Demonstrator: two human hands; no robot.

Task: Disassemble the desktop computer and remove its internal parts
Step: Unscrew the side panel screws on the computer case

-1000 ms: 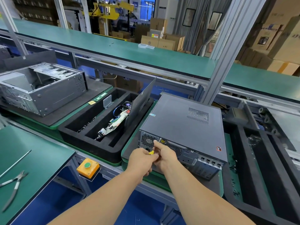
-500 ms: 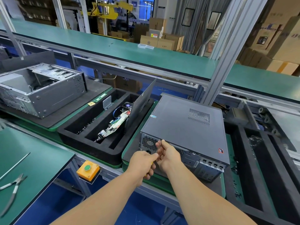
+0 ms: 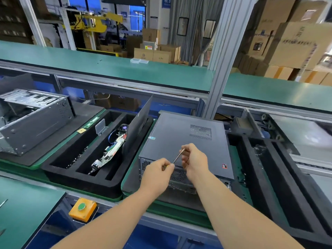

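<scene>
A dark grey desktop computer case (image 3: 181, 141) lies on its side on a green-edged pallet, its vented rear panel facing me. Above the case's near edge my left hand (image 3: 158, 172) grips the yellow handle of a small screwdriver (image 3: 177, 156). The metal shaft slants up to the right. My right hand (image 3: 193, 159) pinches the shaft near its tip. Both hands hover just over the case's top rear corner.
Left of the case stands a black foam tray (image 3: 59, 162) holding a circuit board (image 3: 109, 151) and a leaning side panel (image 3: 138, 123). An opened metal chassis (image 3: 34, 119) sits far left. Another black foam tray (image 3: 280, 191) lies to the right. An orange button box (image 3: 83, 209) hangs below.
Both hands rose from the case's rear panel to above its top edge. The screwdriver came away from the back and now points up and right, with my right fingers at its tip.
</scene>
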